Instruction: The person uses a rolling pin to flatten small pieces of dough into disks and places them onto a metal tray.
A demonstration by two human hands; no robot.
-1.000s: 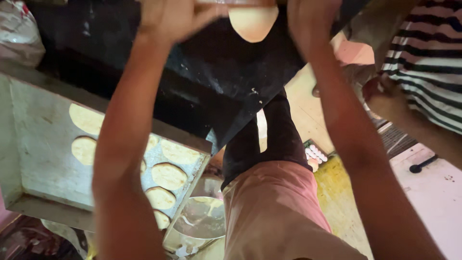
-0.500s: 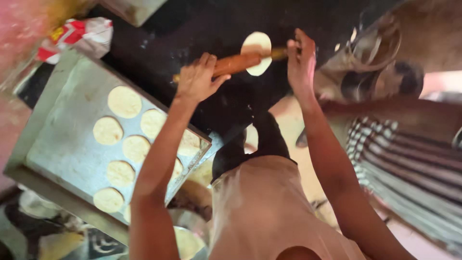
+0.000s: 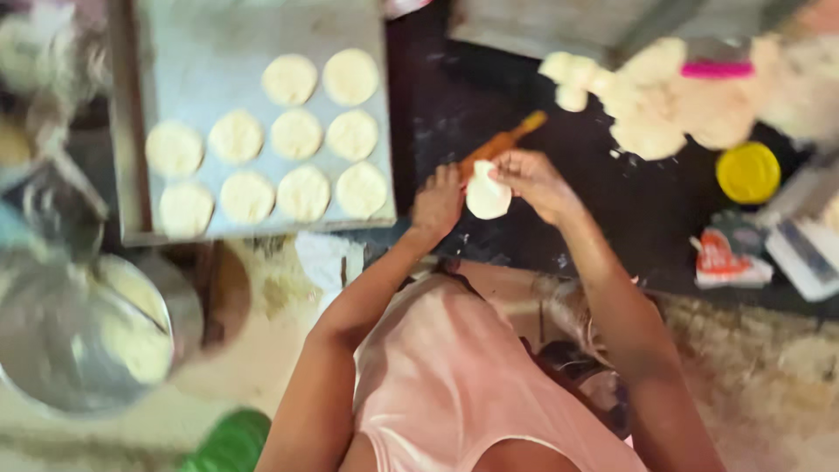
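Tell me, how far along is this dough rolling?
Done: ten flat rounds lie in rows on the metal tray. In hand: the left hand and right hand together hold one more thin dough disc above the dark worktop, with the wooden rolling pin lying just behind. Left: a big pile of unrolled dough waits at the far right, so plenty seems to remain.

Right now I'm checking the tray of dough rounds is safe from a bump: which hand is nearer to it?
Left. The left hand is just right of the tray, at its near corner. The right hand is farther right, past the dough disc.
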